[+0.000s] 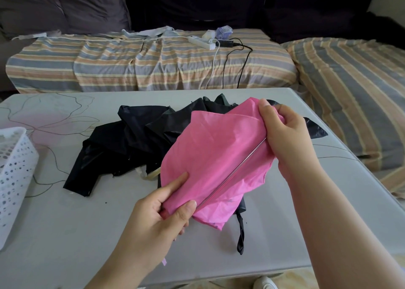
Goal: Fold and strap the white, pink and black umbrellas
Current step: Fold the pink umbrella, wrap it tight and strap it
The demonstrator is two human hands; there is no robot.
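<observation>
Pink umbrella held above the right half of the table, canopy loose and rumpled, a bare metal rib running diagonally across it. Left hand pinches the near, lower end of the canopy between thumb and curled fingers. Right hand grips the far, upper end, fingers bunched round the fabric.

Black umbrella lies unfolded at table centre, spreading toward the far edge, partly under the pink one; its black strap trails toward the near edge.

White perforated basket sits at the left edge. Near-left part of the surface bare; a faint line drawing marks the far-left corner.

Beyond the far edge, a striped sofa cover carries a white power strip and cables. No legible writing anywhere.
</observation>
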